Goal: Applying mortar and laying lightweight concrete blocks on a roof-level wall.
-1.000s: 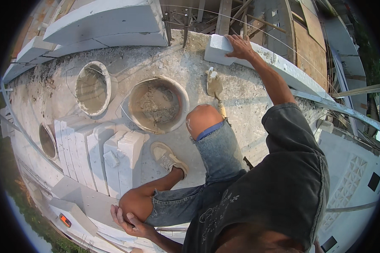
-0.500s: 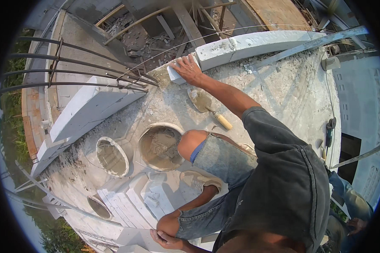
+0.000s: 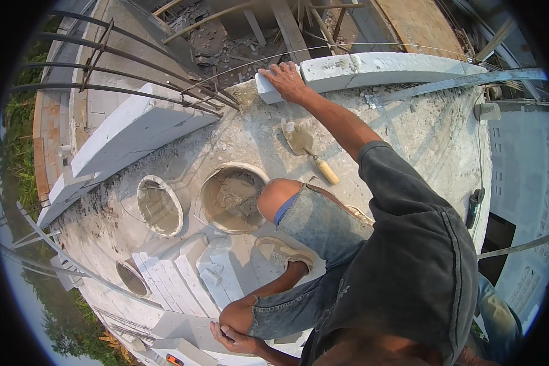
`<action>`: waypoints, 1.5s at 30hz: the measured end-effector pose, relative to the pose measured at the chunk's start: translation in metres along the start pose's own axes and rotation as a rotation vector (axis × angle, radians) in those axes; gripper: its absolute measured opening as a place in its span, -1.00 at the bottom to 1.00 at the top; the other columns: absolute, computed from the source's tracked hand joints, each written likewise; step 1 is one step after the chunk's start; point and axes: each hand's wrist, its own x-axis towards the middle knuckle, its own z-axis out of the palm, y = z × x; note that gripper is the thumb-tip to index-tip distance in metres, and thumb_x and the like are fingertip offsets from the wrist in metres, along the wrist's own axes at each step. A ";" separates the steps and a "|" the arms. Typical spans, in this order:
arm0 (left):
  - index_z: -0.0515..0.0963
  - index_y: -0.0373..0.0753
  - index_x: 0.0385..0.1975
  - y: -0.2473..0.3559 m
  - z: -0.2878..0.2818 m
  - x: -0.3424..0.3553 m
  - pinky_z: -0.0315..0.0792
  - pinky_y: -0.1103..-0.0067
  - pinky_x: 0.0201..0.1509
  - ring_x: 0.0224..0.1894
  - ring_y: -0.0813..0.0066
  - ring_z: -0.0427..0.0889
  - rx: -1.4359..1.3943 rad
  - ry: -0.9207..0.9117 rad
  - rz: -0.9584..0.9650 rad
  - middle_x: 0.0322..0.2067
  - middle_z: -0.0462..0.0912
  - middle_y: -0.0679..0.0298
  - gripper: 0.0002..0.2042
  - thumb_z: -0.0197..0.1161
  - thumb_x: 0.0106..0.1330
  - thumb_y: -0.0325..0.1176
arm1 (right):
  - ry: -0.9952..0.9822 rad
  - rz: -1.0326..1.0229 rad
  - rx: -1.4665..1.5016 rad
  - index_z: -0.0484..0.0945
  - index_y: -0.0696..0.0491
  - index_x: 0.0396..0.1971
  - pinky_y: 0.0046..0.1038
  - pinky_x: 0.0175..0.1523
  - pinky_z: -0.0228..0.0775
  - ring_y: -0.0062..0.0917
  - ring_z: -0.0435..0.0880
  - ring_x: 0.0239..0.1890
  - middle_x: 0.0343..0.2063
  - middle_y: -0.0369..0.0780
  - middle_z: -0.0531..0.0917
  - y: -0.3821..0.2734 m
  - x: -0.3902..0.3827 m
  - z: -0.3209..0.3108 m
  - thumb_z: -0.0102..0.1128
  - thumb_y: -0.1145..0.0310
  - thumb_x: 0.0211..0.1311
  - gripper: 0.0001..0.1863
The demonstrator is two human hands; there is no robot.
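Observation:
My right hand [image 3: 287, 80] reaches far out and is clasped over the top of a short white block [image 3: 267, 89]. That block stands at the left end of a curved row of white blocks [image 3: 396, 68] along the far edge of the slab. My left hand [image 3: 233, 340] rests beside my bent left knee, its fingers loosely curved and apart, with nothing visible in it. A trowel [image 3: 300, 139] with a yellowish handle lies on the slab below the short block, grey mortar on its blade. Nearer to my knees stands a round tub [image 3: 235, 198] of wet mortar.
Left of the tub is a smaller bucket [image 3: 160, 207] of grey liquid. White blocks [image 3: 183, 274] are stacked by my shoe [image 3: 283, 251]. Bent steel bars [image 3: 134, 79] jut in over a white block wall [image 3: 122, 137]. A thin string crosses above the far row; a metal bar [image 3: 457, 86] leans there.
The whole view has shifted slightly. My right hand stays on the short block at the row's end. An orange and black object has come into view at the lower edge.

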 end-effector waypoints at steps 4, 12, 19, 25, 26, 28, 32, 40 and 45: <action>0.49 -0.48 -0.06 -0.005 0.002 0.002 0.31 0.29 0.22 0.12 0.05 0.45 -0.033 0.054 0.081 0.06 0.48 -0.07 -0.60 -0.01 0.41 -0.19 | -0.029 -0.036 -0.026 0.18 -0.29 0.29 -0.11 0.14 0.12 -0.28 0.42 0.11 0.08 -0.23 0.42 0.000 0.003 -0.003 0.27 0.51 -0.02 -0.17; 0.52 -0.43 -0.08 0.000 -0.002 0.003 0.29 0.30 0.23 0.13 0.10 0.45 0.053 0.047 0.043 0.09 0.47 -0.01 -0.61 -0.02 0.41 -0.18 | 0.156 -0.155 0.129 0.02 -0.34 0.39 -0.06 0.32 0.08 -0.22 0.31 0.26 0.22 -0.20 0.34 0.018 0.029 -0.082 0.45 0.24 -0.10 0.03; 0.53 -0.43 -0.10 -0.001 0.001 -0.010 0.27 0.27 0.24 0.13 0.10 0.44 -0.023 0.114 -0.051 0.09 0.47 -0.02 -0.61 -0.02 0.40 -0.17 | -0.048 -0.077 0.057 -0.01 -0.43 0.39 -0.13 0.16 0.17 -0.27 0.36 0.19 0.20 -0.26 0.34 0.023 0.029 -0.006 0.44 0.20 -0.09 0.04; 0.49 -0.45 -0.02 -0.008 -0.002 -0.013 0.25 0.33 0.26 0.16 0.12 0.41 -0.024 0.084 -0.037 0.12 0.45 -0.03 -0.60 0.00 0.39 -0.21 | -0.064 -0.252 0.043 0.05 -0.42 0.36 -0.05 0.13 0.23 -0.21 0.39 0.17 0.15 -0.25 0.37 -0.010 0.055 0.008 0.48 0.19 -0.16 0.04; 0.49 -0.45 -0.03 -0.009 -0.001 -0.015 0.25 0.32 0.26 0.16 0.12 0.41 -0.048 0.083 -0.046 0.12 0.45 -0.02 -0.61 0.00 0.39 -0.21 | -0.102 -0.136 0.122 0.06 -0.41 0.36 0.01 0.13 0.24 -0.20 0.39 0.17 0.16 -0.23 0.37 -0.001 0.057 0.010 0.47 0.15 -0.16 0.02; 0.49 -0.45 -0.04 -0.017 -0.007 -0.017 0.25 0.32 0.27 0.17 0.12 0.40 -0.056 0.058 -0.039 0.13 0.44 -0.02 -0.61 0.00 0.39 -0.21 | -0.108 0.070 0.219 0.10 -0.38 0.35 0.06 0.12 0.26 -0.17 0.41 0.17 0.14 -0.18 0.39 0.017 0.049 0.010 0.42 0.07 -0.13 -0.03; 0.49 -0.45 -0.05 -0.013 -0.012 -0.016 0.26 0.32 0.26 0.16 0.13 0.41 -0.020 0.043 -0.044 0.13 0.45 -0.02 -0.62 0.00 0.39 -0.21 | 0.055 0.163 0.370 0.21 -0.33 0.31 -0.05 0.12 0.32 -0.15 0.47 0.10 0.07 -0.12 0.46 0.043 0.040 -0.028 0.36 -0.04 -0.07 -0.14; 0.53 -0.39 -0.10 0.008 -0.004 -0.003 0.28 0.28 0.25 0.15 0.14 0.43 0.009 0.097 -0.139 0.10 0.47 0.01 -0.61 0.02 0.38 -0.14 | 0.271 -0.210 0.114 0.33 -0.27 0.27 -0.14 0.26 0.23 -0.19 0.41 0.17 0.13 -0.11 0.44 0.034 0.027 -0.135 0.30 -0.10 0.06 -0.27; 0.53 -0.40 -0.10 0.017 0.009 0.000 0.27 0.29 0.25 0.15 0.15 0.43 -0.042 0.129 -0.151 0.09 0.48 0.01 -0.63 0.02 0.38 -0.17 | 0.036 -0.174 0.031 0.20 -0.40 0.32 -0.03 0.22 0.22 -0.15 0.35 0.19 0.16 -0.12 0.38 0.009 -0.001 -0.009 0.36 -0.02 0.01 -0.18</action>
